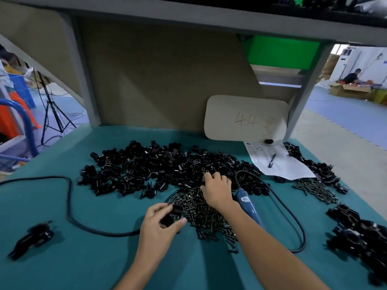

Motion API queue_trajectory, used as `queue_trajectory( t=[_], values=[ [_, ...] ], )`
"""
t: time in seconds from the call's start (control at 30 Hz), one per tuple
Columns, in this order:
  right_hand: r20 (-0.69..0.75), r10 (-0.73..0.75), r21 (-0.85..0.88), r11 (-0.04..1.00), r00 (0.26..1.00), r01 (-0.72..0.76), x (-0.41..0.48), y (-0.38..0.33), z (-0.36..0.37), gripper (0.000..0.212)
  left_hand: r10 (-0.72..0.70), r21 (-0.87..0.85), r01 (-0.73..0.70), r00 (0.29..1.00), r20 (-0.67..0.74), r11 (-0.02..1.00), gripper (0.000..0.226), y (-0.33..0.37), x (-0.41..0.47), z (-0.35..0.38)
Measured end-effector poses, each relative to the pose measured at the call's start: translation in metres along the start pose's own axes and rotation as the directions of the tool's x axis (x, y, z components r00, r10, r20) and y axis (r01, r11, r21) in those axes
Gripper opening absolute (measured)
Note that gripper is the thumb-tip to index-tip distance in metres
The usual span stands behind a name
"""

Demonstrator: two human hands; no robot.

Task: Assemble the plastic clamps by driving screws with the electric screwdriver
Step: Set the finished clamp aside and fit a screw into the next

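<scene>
1. Presently a black plastic clamp piece [172,215] sits pinched in the left hand [159,229] at the edge of the screws [201,212], likely ready for mating.
2. The right hand [217,189] digs bent fingers into the glossy clamp pile [146,170]; whether it grips anything is hidden.
3. The blue electric screwdriver [249,208] lies unheld on the teal table [83,258], within reach.

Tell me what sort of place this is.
Most likely a factory assembly bench: a heap of black clamp parts, a pile of screws and a corded blue screwdriver on a green worktop, with cartons on the shop floor behind.
</scene>
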State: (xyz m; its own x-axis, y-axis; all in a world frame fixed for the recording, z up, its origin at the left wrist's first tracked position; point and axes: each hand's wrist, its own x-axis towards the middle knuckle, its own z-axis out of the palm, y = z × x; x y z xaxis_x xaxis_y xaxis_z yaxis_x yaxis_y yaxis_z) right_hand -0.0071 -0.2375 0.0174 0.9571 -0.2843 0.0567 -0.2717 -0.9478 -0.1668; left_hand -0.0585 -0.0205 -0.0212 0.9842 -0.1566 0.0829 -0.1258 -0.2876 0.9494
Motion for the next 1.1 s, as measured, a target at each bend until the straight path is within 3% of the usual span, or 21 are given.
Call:
queue_trajectory(
  t=[0.1,0.2,0.3,0.37,0.47,0.6,0.7,0.83,0.9,0.93,1.0,1.03,1.1],
  values=[
    [-0.071,0.02,0.119,0.993,0.997,-0.011,-0.001,0.0,-0.003,0.02,0.015,-0.01,-0.016,0.999,-0.028,1.0,0.059,-0.003,0.002,0.002],
    [-0.116,-0.005,0.124,0.992,0.993,0.02,0.001,0.001,-0.007,0.021,0.01,0.008,-0.01,1.0,-0.013,1.0,0.063,-0.001,-0.002,0.003],
    [0.089,-0.051,0.166,0.985,0.995,0.035,0.002,0.002,-0.007,0.042,-0.016,0.025,0.016,1.0,0.023,1.0,0.063,0.001,-0.002,0.003],
    [0.179,-0.055,0.098,0.994,0.982,0.038,0.004,0.003,-0.003,0.049,0.002,0.011,-0.002,1.0,0.015,1.0,0.05,0.004,-0.004,0.003],
    [0.108,-0.004,0.109,0.994,0.994,-0.008,0.006,-0.001,-0.001,0.042,0.024,0.032,-0.024,1.0,0.003,0.999,0.012,0.008,-0.005,0.002],
    [0.064,0.079,0.206,0.974,0.995,-0.09,0.009,-0.004,-0.004,0.032,0.063,0.117,-0.066,0.998,0.031,0.991,0.031,0.008,-0.006,0.003],
    [-0.07,0.151,0.367,0.923,0.986,-0.115,0.006,-0.001,-0.013,0.021,0.073,0.092,-0.076,0.997,0.038,0.993,0.034,0.006,-0.005,0.005],
    [-0.07,0.2,0.765,0.64,0.977,-0.076,-0.02,-0.003,-0.032,0.018,0.018,-0.003,-0.018,1.0,0.026,1.0,0.041,0.009,-0.006,0.005],
    [0.016,0.204,0.913,0.397,0.979,-0.098,-0.041,-0.009,-0.036,0.017,0.01,-0.03,-0.009,1.0,0.017,0.999,0.044,0.012,-0.008,0.005],
    [0.083,0.194,0.968,0.218,0.977,-0.125,-0.053,-0.012,-0.036,0.019,0.005,-0.035,-0.005,1.0,0.018,0.999,0.043,0.013,-0.009,0.004],
    [0.189,0.141,0.977,-0.127,0.972,-0.172,-0.077,-0.016,-0.034,0.023,0.004,-0.041,-0.002,0.999,0.04,0.999,0.035,0.014,-0.012,0.002],
    [0.22,0.114,0.951,-0.245,0.969,-0.187,-0.089,-0.017,-0.033,0.023,0.006,-0.044,-0.004,0.998,0.056,0.999,0.03,0.015,-0.013,0.001],
    [0.237,0.061,0.908,-0.369,0.97,-0.198,-0.11,-0.018,-0.032,0.021,0.016,-0.032,-0.012,0.995,0.103,0.999,0.019,0.018,-0.016,0.001]
  ],
)
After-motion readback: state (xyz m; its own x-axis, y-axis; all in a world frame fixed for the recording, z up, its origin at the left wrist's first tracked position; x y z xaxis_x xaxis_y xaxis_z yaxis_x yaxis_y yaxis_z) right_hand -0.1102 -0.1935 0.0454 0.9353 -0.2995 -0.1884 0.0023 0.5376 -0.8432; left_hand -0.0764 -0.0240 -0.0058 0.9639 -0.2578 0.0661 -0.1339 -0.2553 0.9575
